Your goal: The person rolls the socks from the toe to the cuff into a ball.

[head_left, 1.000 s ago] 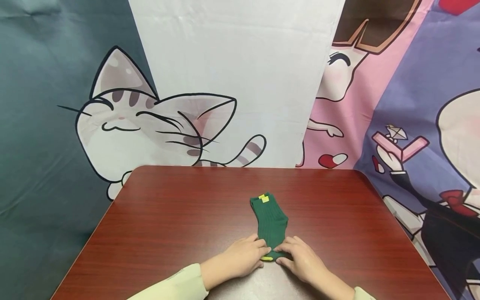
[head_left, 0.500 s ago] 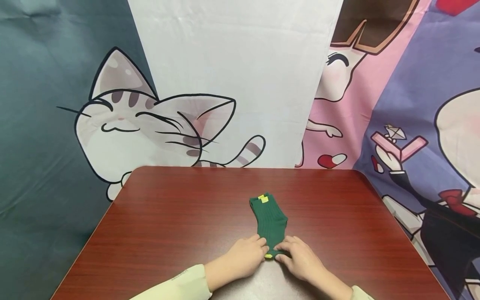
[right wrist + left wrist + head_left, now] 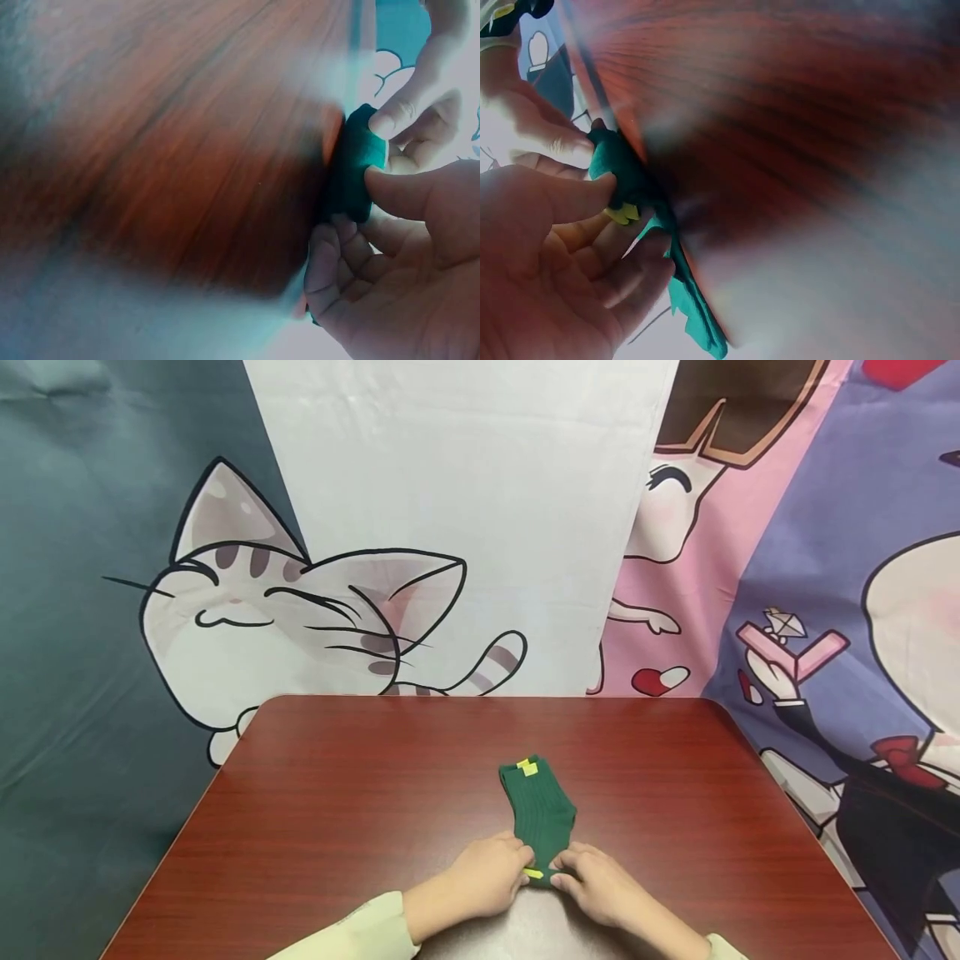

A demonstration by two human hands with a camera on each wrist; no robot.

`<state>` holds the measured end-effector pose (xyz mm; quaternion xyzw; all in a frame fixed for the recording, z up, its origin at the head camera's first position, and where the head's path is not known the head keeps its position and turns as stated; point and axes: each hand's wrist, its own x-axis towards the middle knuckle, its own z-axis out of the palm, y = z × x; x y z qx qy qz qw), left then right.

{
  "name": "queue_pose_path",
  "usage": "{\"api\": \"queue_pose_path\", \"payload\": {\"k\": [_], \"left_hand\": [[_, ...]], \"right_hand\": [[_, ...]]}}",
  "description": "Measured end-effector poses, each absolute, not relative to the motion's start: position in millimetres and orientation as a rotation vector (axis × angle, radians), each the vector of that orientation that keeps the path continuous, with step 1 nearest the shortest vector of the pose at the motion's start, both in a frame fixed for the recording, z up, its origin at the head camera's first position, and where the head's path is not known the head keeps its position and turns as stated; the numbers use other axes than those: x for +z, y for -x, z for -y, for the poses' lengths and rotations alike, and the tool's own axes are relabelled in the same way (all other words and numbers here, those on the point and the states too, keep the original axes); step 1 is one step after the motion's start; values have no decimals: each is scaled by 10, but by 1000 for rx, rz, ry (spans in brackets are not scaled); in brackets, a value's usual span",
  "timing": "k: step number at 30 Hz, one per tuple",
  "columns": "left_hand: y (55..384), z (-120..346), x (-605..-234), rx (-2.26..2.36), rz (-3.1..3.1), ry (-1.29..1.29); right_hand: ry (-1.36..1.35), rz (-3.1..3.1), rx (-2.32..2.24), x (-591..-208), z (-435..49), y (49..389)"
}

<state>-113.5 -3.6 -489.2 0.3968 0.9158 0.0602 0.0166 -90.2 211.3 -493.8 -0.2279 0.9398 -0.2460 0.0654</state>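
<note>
A pair of dark green ribbed socks lies flat on the table, one on the other, with yellow labels at the far cuff. Its near end is folded over, and a yellow strip shows there. My left hand pinches the left side of this fold, thumb nearest me, fingers over the top. At the right side, my right hand pinches the same fold between thumb and fingers. In the right wrist view the folded end forms a thick green roll. Part of the fold is hidden under the fingers.
The reddish-brown wooden table has rounded far corners. Behind it hangs a cloth backdrop printed with a cartoon cat and figures. Pale green sleeves cover the forearms.
My left fingers have shifted slightly at the fold, and my right fingers have drawn in closer around it. The socks' far end sits slightly nearer me; the view has also tilted a little.
</note>
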Motion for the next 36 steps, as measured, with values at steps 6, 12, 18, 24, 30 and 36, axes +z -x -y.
{"api": "queue_pose_path", "payload": {"k": [6,12,18,24,30,36], "left_hand": [[1174,53,-4918,217,-2875,-1184],[1226,67,-4947,336,-2831,-1055],[1221,91,-4942,329,-2867,-1076],[1197,105,-4951,155,-2991,-1281],[1155,67,-4941,-146,-3046,-1526],[1149,80,-4980,-207,-3011,-1639]], "right_hand": [[699,-2805,-816,-4972,-2144,904],[809,-2906,-882,-5029,-2151,881],[870,-3041,-753,-5025,-2092,862],[772,-3075,-646,-5020,-2046,872],[754,-3134,-652,-5043,-2032,870],[880,-3207,-718,-5064,-2052,852]]}}
